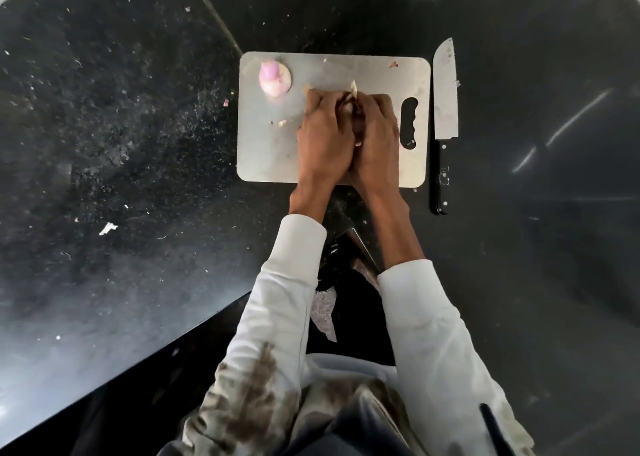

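Item in work: small bulb (348,107), brownish, largely hidden between both hands, kind not determinable. Located above the middle of the cutting board (270,157), slightly toward its far edge. Projecting from the bulb past the fingertips: pale dry skin flake (354,88). State of left hand (323,140): fingers curled round the bulb from the left side, back of hand toward the camera. State of right hand (375,136): fingers curled round the bulb from the right side, pressed against the left hand along the thumbs. Contact between bulb and board surface: not determinable, hidden by the hands. Board details: metal-grey, rounded corners, grip slot (408,123) at the right end, flat on the black countertop (121,126). In the far left corner of the board, well apart from the hands: peeled pinkish onion piece (274,78). On the board just left of the left hand: small skin scraps (282,123). On the countertop just beside the right edge of the board and parallel to it: knife (445,109), blade pointing away, black handle toward the person, untouched. Scattered over the countertop left of the board: pale crumbs (108,228). On both forearms: white sleeves (291,282), ending short of the wrists.
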### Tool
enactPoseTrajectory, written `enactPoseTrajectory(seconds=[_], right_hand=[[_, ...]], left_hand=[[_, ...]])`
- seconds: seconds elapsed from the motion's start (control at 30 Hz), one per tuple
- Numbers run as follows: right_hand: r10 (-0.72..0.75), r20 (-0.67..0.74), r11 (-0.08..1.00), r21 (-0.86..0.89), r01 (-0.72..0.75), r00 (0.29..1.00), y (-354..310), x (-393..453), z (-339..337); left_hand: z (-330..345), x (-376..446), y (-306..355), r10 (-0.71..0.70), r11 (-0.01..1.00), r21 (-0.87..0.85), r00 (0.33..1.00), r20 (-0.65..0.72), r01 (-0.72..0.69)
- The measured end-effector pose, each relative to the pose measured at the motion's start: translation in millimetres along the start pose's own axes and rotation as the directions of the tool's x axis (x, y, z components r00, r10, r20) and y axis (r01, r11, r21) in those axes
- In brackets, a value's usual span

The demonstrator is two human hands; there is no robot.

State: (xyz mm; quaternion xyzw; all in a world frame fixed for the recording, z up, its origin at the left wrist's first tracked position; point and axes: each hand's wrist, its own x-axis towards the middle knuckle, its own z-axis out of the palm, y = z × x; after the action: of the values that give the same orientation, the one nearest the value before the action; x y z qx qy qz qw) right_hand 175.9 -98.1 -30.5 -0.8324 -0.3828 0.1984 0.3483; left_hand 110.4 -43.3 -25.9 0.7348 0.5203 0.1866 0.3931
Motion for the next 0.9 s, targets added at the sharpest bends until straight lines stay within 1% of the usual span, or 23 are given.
enactPoseTrajectory(seconds=[0.07, 0.13, 0.23, 0.33, 0.47, 0.63, 0.7, 0.8, 0.9], right_hand=[[0.008, -0.011, 0.997, 0.080, -0.007, 1.000, 0, -3, -4], [-0.015, -0.027, 0.991, 0.135, 0.019, 1.000, -1, -9, -8], [-0.051, -0.037, 0.972, 0.226, 0.059, 0.998, -3, -22, -11], [-0.074, -0.061, 0.965, 0.247, 0.086, 0.995, -6, -39, -12], [-0.083, -0.127, 0.956, 0.268, 0.115, 0.988, -10, -73, -18], [-0.012, -0.230, 0.942, 0.324, 0.088, 0.973, -9, -136, -16], [0.033, -0.263, 0.944, 0.324, 0.056, 0.964, -7, -174, -12], [0.100, -0.264, 0.939, 0.343, -0.003, 0.959, 2, -229, 1], [0.152, -0.270, 0.942, 0.330, -0.056, 0.951, 27, -278, 24]], left_hand=[[1, -7, 3, -0.052, 0.995, -0.084, 0.998, -0.018, 0.051], [-1, -14, 3, -0.088, 0.983, -0.164, 0.994, -0.057, 0.078], [-7, -31, 0, -0.126, 0.971, -0.218, 0.986, -0.109, 0.100], [-13, -51, -7, -0.131, 0.953, -0.290, 0.980, -0.148, 0.084], [-20, -81, -8, -0.126, 0.915, -0.399, 0.982, -0.142, 0.060], [-25, -134, -21, -0.051, 0.912, -0.410, 0.989, -0.136, -0.009], [-28, -164, -33, -0.021, 0.912, -0.410, 0.995, -0.093, -0.019], [-29, -210, -59, 0.002, 0.912, -0.410, 0.999, -0.036, -0.017], [-19, -250, -95, 0.023, 0.924, -0.381, 1.000, 0.011, -0.017]])
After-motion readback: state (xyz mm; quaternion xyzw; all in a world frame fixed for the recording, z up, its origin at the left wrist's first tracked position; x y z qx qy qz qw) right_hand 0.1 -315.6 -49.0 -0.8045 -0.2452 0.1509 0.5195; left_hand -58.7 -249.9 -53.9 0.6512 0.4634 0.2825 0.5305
